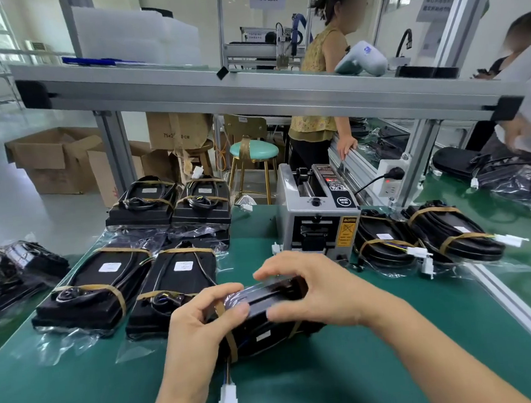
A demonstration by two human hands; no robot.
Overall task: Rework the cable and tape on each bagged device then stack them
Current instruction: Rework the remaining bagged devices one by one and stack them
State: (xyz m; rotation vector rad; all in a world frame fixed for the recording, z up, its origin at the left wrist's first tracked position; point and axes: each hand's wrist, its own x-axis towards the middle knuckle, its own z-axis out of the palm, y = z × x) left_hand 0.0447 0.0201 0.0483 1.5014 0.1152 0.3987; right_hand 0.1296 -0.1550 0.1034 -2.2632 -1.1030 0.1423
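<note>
Black plastic under a clear bag: the bagged device (261,325) I have in hand sits near the front edge of the green bench (83,400), lifted and tipped on its side so its long edge faces up at me. My left hand (200,317) grips the near end, thumb pressed over the top beside a brown tape band (230,340), which steadies the piece; my right hand (309,290) is curled over the upper edge, fingers grasping the bag and, I think, the cable under it, though the blur hides exactly what the fingertips catch. I judge the tilt is there to get at the edge where tape and cable meet. A wire lead hangs from the device's underside and ends in a white connector (227,401) lying on the bench just before me, left free so it does not get taped in. To the left, two taped devices (131,288) lie flat side by side, and behind them two further stacks (169,202) stand together, probably the finished ones. Straight ahead stands the grey tape dispenser (319,210), close to hand for fresh strips. To the right of it, more bagged devices (425,236) lie on the bench, perhaps waiting their turn. Beyond the bench's aluminium rail, a person stands at another line.
</note>
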